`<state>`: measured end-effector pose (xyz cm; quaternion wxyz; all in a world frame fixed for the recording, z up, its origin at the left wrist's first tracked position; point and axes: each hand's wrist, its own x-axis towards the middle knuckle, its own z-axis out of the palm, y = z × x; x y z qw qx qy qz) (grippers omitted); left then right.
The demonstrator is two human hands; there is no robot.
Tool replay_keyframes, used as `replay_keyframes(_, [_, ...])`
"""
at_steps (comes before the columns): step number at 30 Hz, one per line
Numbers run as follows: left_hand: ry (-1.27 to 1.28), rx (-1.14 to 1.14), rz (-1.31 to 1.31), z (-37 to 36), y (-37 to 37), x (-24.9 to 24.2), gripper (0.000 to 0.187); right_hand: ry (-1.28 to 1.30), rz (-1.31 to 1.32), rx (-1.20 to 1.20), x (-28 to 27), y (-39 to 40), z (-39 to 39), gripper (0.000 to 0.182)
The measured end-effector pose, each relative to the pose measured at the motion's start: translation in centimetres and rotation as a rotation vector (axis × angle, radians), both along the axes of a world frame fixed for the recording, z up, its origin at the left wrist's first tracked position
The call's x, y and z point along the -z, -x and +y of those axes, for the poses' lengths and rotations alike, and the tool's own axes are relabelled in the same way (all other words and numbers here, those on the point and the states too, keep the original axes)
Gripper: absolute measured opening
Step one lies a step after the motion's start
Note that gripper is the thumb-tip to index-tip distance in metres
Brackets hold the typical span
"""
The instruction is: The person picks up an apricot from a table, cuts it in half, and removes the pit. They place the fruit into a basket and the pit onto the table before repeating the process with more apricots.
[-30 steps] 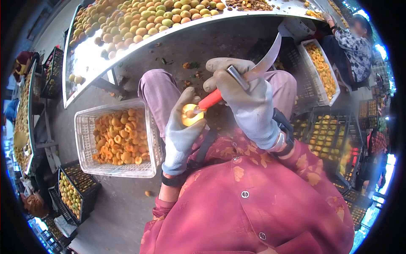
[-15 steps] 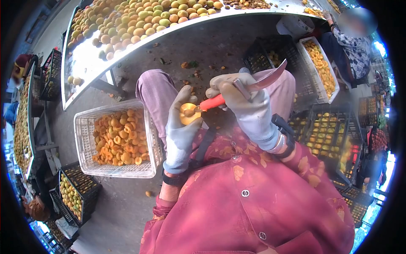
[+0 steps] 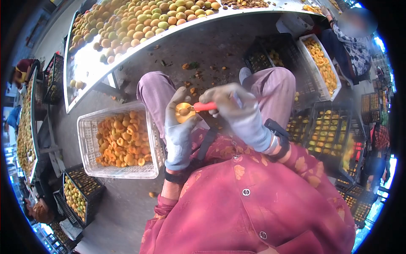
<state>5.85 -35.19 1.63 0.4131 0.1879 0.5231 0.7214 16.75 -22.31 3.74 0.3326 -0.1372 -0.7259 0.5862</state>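
Note:
My left hand (image 3: 177, 137), in a grey-white work glove, holds an opened apricot half (image 3: 185, 118) between thumb and fingers, cut face up. A brown pit (image 3: 184, 112) sits in its hollow. My gloved right hand (image 3: 241, 112) is closed round a red-handled knife (image 3: 205, 106). The handle points left, and its small metal end meets the apricot beside the pit. Motion smears the right hand, and the blade hardly shows. Left of my knees, a white plastic crate (image 3: 122, 172) contains many orange apricot halves (image 3: 123, 142).
A metal-topped table (image 3: 82, 63) ahead bears whole apricots (image 3: 144, 25) and a heap of pits (image 3: 245, 3). At right stand a white crate (image 3: 336, 91) of apricot halves and dark crates (image 3: 325, 133). A person (image 3: 351, 46) sits at upper right. Scraps litter the floor (image 3: 169, 55).
The long blade that stuck out beyond my right hand is now blurred and barely visible. My right hand has turned and shifted slightly left; the apricot has tilted a little.

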Motion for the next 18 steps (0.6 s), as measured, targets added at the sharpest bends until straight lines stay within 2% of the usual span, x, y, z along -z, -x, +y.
replay_keyframes(1, [-0.001,0.002,0.001,0.1,-0.1,-0.2,0.064,0.422,-0.004,-0.092,-0.5,1.0,0.6,0.017])
replay_keyframes(2, [0.005,0.004,0.032,0.1,-0.2,-0.5,0.063,0.682,-0.07,0.2,-1.7,0.1,-0.2,0.018])
replay_keyframes(5, [-0.003,-0.053,0.015,0.2,-0.5,-1.1,0.062,0.766,-0.179,0.265,-2.0,0.7,0.8,0.02])
replay_keyframes(9, [-0.036,-0.045,0.034,0.2,-0.6,-1.1,0.064,0.851,-0.126,0.32,-1.4,0.4,0.6,0.03])
replay_keyframes(18, [-0.054,0.005,-0.023,0.3,-0.6,-1.6,0.067,1.131,-0.096,0.265,1.6,-0.2,1.6,0.033])
